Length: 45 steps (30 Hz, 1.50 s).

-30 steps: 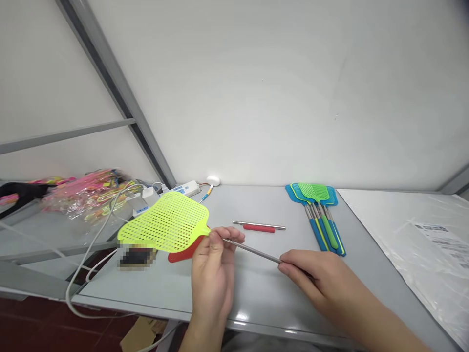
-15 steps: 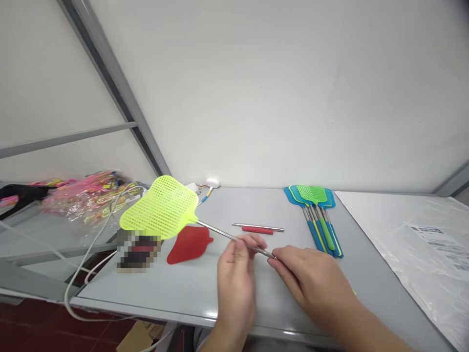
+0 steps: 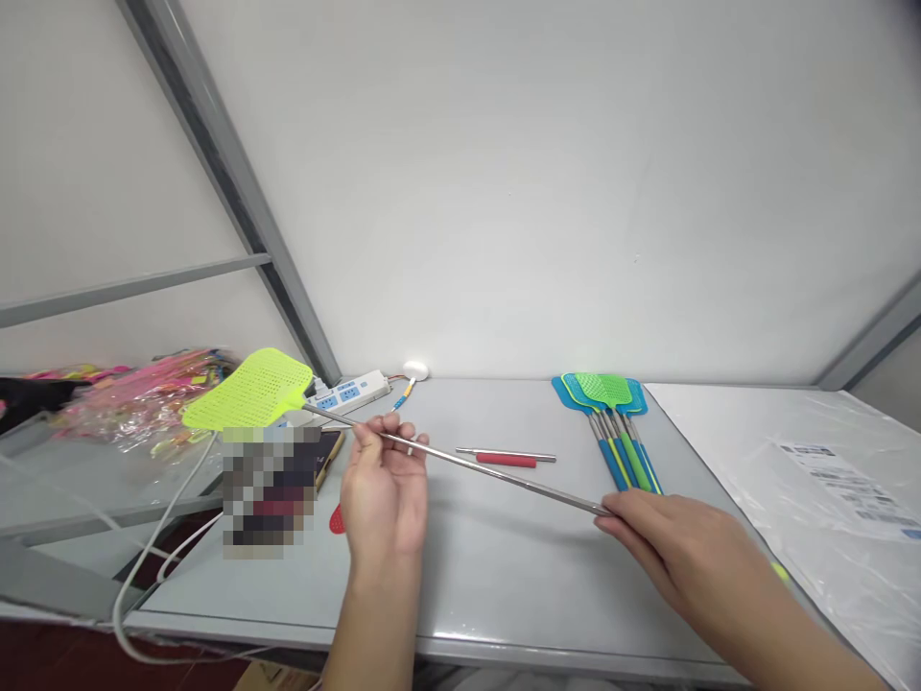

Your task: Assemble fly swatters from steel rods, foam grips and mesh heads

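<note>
A yellow-green fly swatter [image 3: 248,392] hangs over the table, its telescopic metal rod drawn out long and slanting down to the right. My left hand [image 3: 385,485] supports the rod near the swatter head, thumb and fingers closed round it with the palm turned up. At the rod's far right end, my right hand [image 3: 666,537] grips it and hides the end. Behind the rod lie a short metal rod [image 3: 504,454] and a red handle grip [image 3: 506,461]. A red swatter head [image 3: 337,520] shows only at its edge, mostly covered by my left hand.
Several fly swatters [image 3: 611,432] with blue, green and yellow parts lie stacked at the back right. White plastic packaging [image 3: 813,518] covers the right side. A power strip [image 3: 352,392], white cable [image 3: 129,576], pixelated object [image 3: 270,494] and bagged pink items [image 3: 158,389] are left.
My hands have moved apart, left hand leftward and right hand rightward, and the rod between them is longer. The yellow-green head has shifted left, uncovering the power strip.
</note>
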Each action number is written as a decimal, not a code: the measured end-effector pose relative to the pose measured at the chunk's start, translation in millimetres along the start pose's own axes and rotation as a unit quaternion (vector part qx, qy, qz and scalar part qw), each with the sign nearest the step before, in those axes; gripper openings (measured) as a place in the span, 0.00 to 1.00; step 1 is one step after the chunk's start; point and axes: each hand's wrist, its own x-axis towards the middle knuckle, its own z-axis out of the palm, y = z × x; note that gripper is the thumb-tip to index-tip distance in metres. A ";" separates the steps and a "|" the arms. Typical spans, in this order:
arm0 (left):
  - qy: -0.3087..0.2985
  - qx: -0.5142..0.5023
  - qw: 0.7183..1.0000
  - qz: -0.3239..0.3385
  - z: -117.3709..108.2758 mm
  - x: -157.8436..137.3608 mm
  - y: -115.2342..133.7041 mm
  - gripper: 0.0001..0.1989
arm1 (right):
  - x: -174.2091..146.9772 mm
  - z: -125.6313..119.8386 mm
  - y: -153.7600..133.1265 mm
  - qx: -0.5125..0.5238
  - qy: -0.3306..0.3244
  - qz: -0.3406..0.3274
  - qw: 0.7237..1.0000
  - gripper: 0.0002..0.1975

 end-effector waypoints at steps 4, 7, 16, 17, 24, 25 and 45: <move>-0.005 -0.025 0.999 -0.040 -1.3 11.8 9.3 0.13 | -21.2 -8.7 14.5 -0.040 0.027 -0.019 0.999 0.14; 0.007 -0.033 0.999 0.016 -0.3 17.4 17.3 0.15 | -29.8 -14.1 22.8 -0.057 0.044 -0.011 0.997 0.15; 0.008 0.043 0.999 -0.017 12.8 -25.0 -29.4 0.13 | -18.1 -7.6 39.9 -0.047 0.077 0.027 0.996 0.13; -0.014 0.066 0.997 -0.047 13.9 -34.8 -39.7 0.12 | -15.1 -6.6 38.4 -0.043 0.075 0.028 0.996 0.12; -0.014 0.063 0.997 -0.050 22.1 -38.8 -50.5 0.13 | -7.6 -6.5 30.4 -0.008 0.064 0.045 0.997 0.15; -0.011 0.051 0.998 -0.041 22.9 -31.7 -44.0 0.14 | -9.6 -7.6 32.5 -0.006 0.066 0.045 0.997 0.15; -0.064 0.139 0.982 -0.111 7.5 -23.7 -29.7 0.10 | -55.0 -6.8 104.8 -0.131 0.211 0.096 0.964 0.07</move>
